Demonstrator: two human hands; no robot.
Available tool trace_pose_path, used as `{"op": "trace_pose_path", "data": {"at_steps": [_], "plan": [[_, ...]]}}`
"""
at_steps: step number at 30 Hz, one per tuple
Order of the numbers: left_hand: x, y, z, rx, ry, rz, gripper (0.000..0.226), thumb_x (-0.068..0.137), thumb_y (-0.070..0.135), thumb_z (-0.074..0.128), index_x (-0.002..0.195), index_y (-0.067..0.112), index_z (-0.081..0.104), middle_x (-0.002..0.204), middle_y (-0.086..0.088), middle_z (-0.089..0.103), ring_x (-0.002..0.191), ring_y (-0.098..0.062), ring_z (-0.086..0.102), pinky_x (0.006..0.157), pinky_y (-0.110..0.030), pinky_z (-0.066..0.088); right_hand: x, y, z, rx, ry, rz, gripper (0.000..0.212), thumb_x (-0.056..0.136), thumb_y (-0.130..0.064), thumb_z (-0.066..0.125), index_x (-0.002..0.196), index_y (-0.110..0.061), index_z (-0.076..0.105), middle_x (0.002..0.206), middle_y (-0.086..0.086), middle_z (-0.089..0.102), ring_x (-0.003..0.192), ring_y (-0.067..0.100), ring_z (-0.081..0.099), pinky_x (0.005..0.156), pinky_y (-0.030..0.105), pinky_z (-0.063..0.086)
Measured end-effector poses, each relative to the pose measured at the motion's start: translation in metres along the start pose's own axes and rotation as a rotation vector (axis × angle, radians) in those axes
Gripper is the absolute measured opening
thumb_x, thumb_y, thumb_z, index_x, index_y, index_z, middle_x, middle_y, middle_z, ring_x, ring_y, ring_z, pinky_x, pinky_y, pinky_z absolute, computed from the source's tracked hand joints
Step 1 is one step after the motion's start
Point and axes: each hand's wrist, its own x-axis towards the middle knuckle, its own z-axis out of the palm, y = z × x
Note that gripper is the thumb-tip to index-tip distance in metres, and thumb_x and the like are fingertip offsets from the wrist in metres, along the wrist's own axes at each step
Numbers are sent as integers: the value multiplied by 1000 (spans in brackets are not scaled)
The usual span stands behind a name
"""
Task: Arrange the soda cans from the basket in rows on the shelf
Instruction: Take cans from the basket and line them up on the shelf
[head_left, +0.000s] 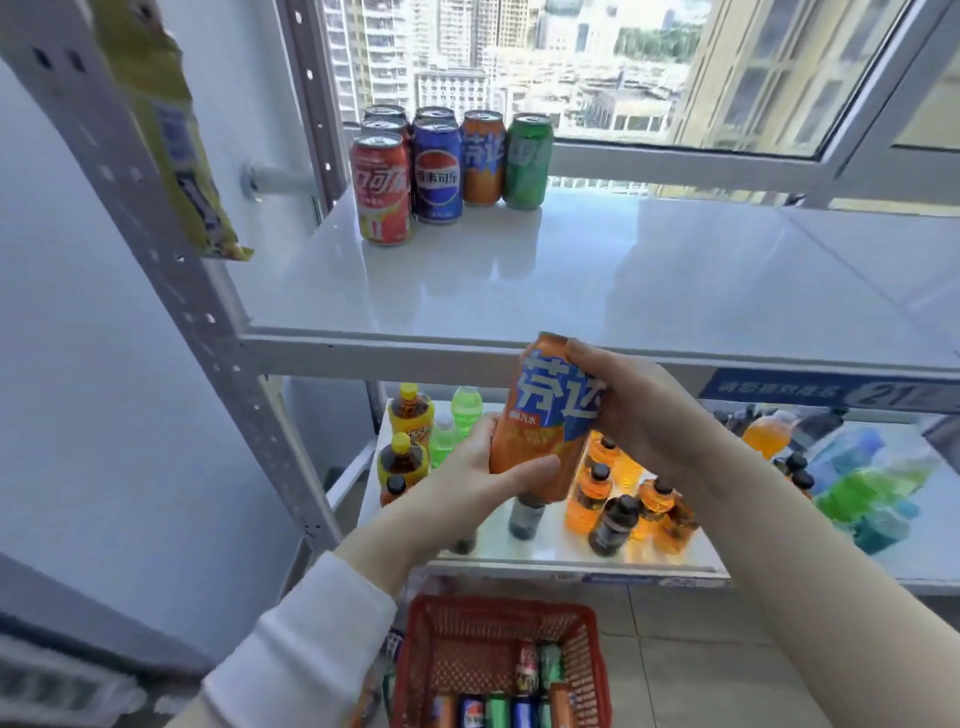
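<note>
Head view, mid-transfer. We found the orange soda can (550, 415) held by both hands in front of the shelf's front edge, clear of the shelf (675, 291) and well above the red basket (415, 649) on the floor, in which more cans lay. The left hand (483, 467) cupped the can's lower part, fingers curled round its left side and thumb across the front. The right hand (639, 410) wrapped the upper part from the right, fingertips at the top rim. The can's long axis stood nearly upright, its top leaning slightly right and away from us.

The rows begun on the shelf stood at its back left corner: a file of red cola cans (382, 189), a file of blue cola cans (438, 171) just beside it, then a single orange can on the shelf (483, 158) and a single green can (527, 161). From the held can these lay up, away and to the left.

We judged the matching place to be the bare spot directly in front of the shelved orange can. Reaching it called for a lift over the shelf edge and a diagonal carry leftward. The left hand lay on the side nearer the rows; the right sat higher, nearer the edge. The tilt needed correcting before the can was set down.
</note>
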Motion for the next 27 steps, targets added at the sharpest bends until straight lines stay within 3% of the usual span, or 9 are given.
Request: {"op": "trace_pose_path", "data": {"at_steps": [2, 6, 10, 16, 20, 24, 27], "plan": [[7, 16, -3, -13, 14, 35, 53, 81, 41, 64, 125, 21, 40, 107, 7, 62, 87, 5, 63, 73, -10, 48, 6, -17, -3, -38, -20, -29, 48, 69, -43, 63, 101, -8, 66, 96, 10, 72, 93, 26, 67, 85, 38, 52], [28, 47, -11, 18, 83, 107, 62, 67, 46, 63, 120, 22, 42, 109, 6, 62, 96, -3, 62, 78, -15, 51, 19, -55, -13, -98, -42, -110, 40, 68, -42, 61, 96, -14, 65, 80, -2, 73, 78, 10, 69, 69, 24, 58], [60, 72, -19, 40, 158, 153, 51, 79, 28, 65, 122, 16, 41, 110, 1, 60, 94, -3, 60, 77, -13, 51, 44, -86, -27, -132, -33, -193, 51, 67, -42, 64, 108, -11, 63, 95, 3, 70, 90, 16, 66, 73, 26, 55], [115, 87, -38, 96, 235, 155, 47, 83, 20, 66, 121, 17, 39, 105, 6, 59, 89, 2, 57, 68, -6, 47, 99, -107, -41, -186, -49, -224, 32, 82, -32, 64, 109, -17, 61, 98, -1, 68, 88, 10, 63, 69, 21, 50], [152, 88, -60, 87, 289, 126, 54, 79, 18, 71, 126, 12, 44, 111, 2, 62, 97, -9, 60, 82, -17, 49, 140, -119, -44, -240, -98, -214, 25, 81, -28, 66, 104, -21, 62, 98, -3, 67, 86, 5, 62, 68, 20, 50], [188, 89, -80, 169, 344, 102, 67, 69, 32, 79, 126, 19, 48, 123, -2, 56, 105, -12, 57, 90, -26, 49, 179, -127, -43, -278, -110, -229, 10, 82, -22, 67, 90, -24, 61, 95, -2, 66, 87, 9, 61, 73, 23, 50], [211, 89, -90, 175, 381, 118, 44, 74, 12, 76, 111, 18, 52, 105, 2, 61, 87, -2, 58, 70, -9, 49, 205, -130, -43, -278, -104, -231, 10, 82, -19, 68, 84, -25, 59, 90, -4, 66, 85, 8, 61, 73, 23, 50]]}}
